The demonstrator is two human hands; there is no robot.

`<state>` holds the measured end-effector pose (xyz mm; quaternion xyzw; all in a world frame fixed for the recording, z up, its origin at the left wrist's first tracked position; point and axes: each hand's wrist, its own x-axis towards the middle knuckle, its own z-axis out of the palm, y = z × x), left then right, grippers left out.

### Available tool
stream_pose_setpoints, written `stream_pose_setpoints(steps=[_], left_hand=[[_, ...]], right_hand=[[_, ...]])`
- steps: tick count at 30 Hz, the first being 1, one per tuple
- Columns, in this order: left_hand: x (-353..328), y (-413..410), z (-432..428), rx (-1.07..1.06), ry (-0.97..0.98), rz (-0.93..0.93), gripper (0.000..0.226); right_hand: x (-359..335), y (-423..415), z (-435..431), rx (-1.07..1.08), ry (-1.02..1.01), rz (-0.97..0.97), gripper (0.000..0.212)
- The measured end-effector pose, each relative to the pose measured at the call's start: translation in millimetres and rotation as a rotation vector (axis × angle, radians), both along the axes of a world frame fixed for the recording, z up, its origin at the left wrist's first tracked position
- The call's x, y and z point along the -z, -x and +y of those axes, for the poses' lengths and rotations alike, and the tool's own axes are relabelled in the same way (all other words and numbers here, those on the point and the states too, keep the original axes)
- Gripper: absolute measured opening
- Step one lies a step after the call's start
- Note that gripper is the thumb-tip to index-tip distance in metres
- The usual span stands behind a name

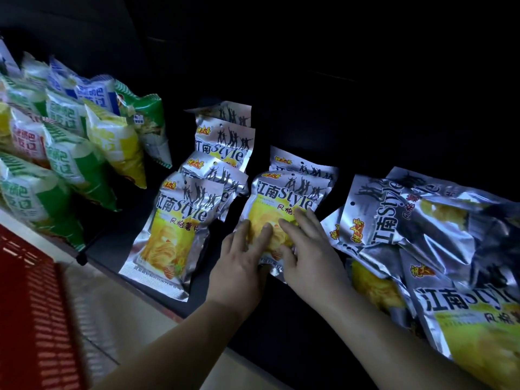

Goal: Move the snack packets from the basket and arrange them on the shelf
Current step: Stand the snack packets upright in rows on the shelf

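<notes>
On the shelf [281, 327], left hand [242, 260] and right hand [309, 249] press flat, fingers straight, on the middle silver packet [284, 198]. Best slide it level with the near-left packet [174, 229], keeping rows parallel.

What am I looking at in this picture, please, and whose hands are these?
No machine here: a person wears a camera on the head, so the picture looks forward and down at their own hands. The left hand and the right hand lay their fingers on a silver packet lying on the dark shelf. A row of matching packets lies just left of it, and a loose pile lies to the right. Green and white bags sit further left. The red basket shows at the lower left.
</notes>
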<state>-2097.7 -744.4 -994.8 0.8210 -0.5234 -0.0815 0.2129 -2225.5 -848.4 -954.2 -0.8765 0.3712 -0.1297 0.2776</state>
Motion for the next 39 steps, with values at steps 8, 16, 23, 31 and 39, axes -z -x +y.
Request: stream_pose_setpoints(steps=[8, 16, 23, 31, 39], left_hand=[[-3.7, -4.3, -37.9, -0.073, 0.048, 0.102, 0.076], [-4.8, -10.3, -18.7, -0.067, 0.045, 0.027, 0.071], [-1.1, -7.6, -18.5, -0.064, 0.032, 0.064, 0.072], [-0.3, -7.9, -14.8, -0.052, 0.077, 0.129, 0.068], [2.6, -10.4, -8.3, -0.029, 0.107, 0.182, 0.069]], right_hand=[[-22.9, -17.8, -12.1, 0.066, -0.056, -0.084, 0.046], [-53.4, -16.5, -69.3, 0.266, 0.034, -0.04, 0.049], [-53.5, -26.0, -94.8, 0.367, -0.155, 0.09, 0.055], [-45.5, -23.4, -86.4, 0.251, -0.213, -0.109, 0.05], [-38.5, -31.3, -92.3, 0.372, -0.392, -0.063, 0.062]])
